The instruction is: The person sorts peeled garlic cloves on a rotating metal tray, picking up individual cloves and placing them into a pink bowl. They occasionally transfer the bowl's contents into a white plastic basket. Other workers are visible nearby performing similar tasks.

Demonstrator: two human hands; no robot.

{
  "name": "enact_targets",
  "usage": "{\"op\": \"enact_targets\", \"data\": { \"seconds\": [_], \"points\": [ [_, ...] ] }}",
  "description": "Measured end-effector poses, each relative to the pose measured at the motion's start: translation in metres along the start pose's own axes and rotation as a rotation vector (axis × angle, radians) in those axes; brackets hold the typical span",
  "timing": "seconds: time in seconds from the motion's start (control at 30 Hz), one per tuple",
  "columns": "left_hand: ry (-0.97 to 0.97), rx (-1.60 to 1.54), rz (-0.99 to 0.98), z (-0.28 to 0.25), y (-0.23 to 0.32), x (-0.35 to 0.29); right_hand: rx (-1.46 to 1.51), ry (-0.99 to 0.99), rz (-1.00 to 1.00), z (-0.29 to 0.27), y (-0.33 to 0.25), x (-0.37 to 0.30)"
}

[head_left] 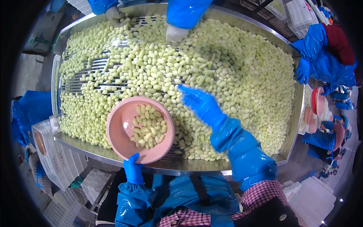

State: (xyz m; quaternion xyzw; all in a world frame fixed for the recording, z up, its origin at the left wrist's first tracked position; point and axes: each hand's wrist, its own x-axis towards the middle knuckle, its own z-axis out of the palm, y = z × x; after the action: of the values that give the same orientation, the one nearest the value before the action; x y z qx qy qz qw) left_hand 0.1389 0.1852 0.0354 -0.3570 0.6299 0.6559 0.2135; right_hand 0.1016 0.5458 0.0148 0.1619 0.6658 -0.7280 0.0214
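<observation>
Pink round bowl (123, 121) with a portion of pale green, grape-like fruits (149, 126), placed over the near side of a steel sorting table (204, 166), left of its middle. The bowl, being round, presents no long axis; the fruits inside are gathered toward its right half, leaving the left wall bare. The left hand (133, 169), blue-gloved, is the nearer one: its thumb lies against the near rim, while its other fingers are hidden, apparently beneath the bowl, in what is judged a supporting grip.

The governing relation is that of the right hand (204, 108) to bowl and loose fruits (196, 79). This hand extends over the layer to the right of the bowl and farther from the wearer, so that the bowl lies leftward and nearer the body from its fingertips. Loose fruits lie below and around those fingertips, their long axes pointing in many directions. The index finger reaches forward; the remaining fingers are blurred, and whether they pinch a fruit, or touch the layer, cannot be told.

Beyond, dark gaps between metal slats (75, 87) show through the layer; a co-worker's pale-gloved hand (177, 34) reaches in from the far side.
</observation>
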Motion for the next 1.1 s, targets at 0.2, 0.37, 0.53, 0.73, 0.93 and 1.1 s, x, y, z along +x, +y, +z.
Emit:
{"op": "enact_targets", "data": {
  "seconds": [0.2, 0.37, 0.53, 0.73, 0.93, 1.1],
  "points": [
    [-0.007, 0.006, -0.026, 0.001, 0.005, -0.001, -0.570, 0.373, -0.175, -0.020, 0.030, 0.040],
    [-0.019, -0.015, -0.035, 0.001, 0.004, 0.000, -0.719, 0.341, 0.105, -0.036, 0.057, 0.038],
    [-0.009, 0.017, -0.049, -0.004, 0.001, 0.002, -0.146, -0.345, 0.081, 0.032, -0.020, -0.009],
    [-0.015, 0.019, -0.065, -0.009, 0.000, 0.005, -1.114, 0.549, 0.149, -0.012, -0.054, 0.049],
    [-0.039, -0.111, -0.049, -0.001, 0.001, 0.004, -1.440, -0.127, -0.033, -0.011, 0.013, -0.030],
    [-0.038, -0.108, -0.035, -0.001, 0.002, 0.002, -1.484, 0.121, 0.391, -0.016, -0.023, -0.098]
  ]
}}
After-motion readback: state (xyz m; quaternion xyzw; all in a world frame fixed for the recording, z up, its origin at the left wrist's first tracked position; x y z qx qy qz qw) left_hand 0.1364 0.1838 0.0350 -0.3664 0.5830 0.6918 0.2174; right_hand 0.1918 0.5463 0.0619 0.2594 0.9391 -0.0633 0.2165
